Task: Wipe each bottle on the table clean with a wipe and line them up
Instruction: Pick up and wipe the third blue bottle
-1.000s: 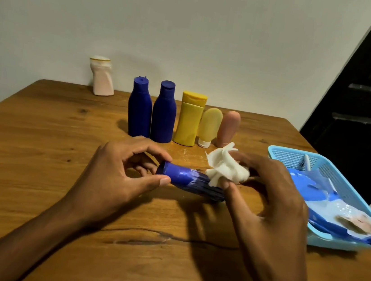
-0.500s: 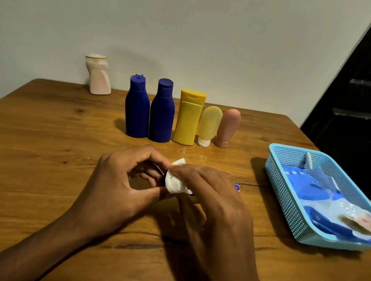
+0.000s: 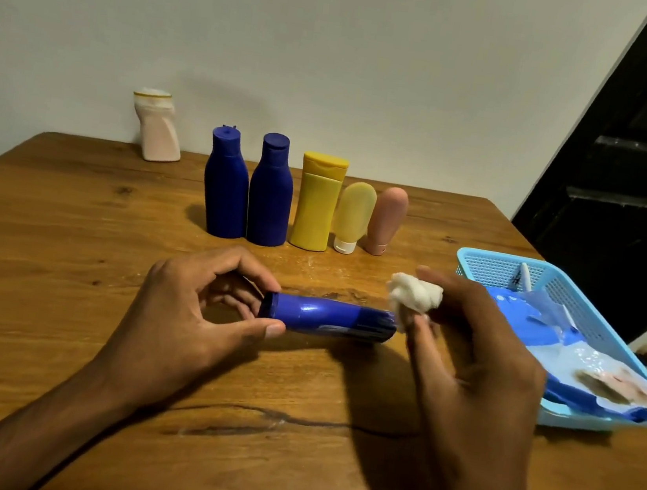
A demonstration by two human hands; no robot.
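I see the left hand (image 3: 184, 321) pinching the cap end of a glossy dark-blue plastic tube (image 3: 328, 317) lying sideways at frame centre, just above the wooden table (image 3: 66, 252). The right hand (image 3: 475, 359) grips a crumpled white wipe (image 3: 414, 293) at the tube's far end; half a second ago it covered the cap end. Behind stand five lined-up bottles (image 3: 271, 192); a light-blue mesh basket (image 3: 487, 266) sits right.

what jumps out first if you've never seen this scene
The left hand holds a blue bottle sideways at centre, while the right hand pinches a crumpled white wipe at its end. Behind stands a row of bottles; a light blue basket sits at right.
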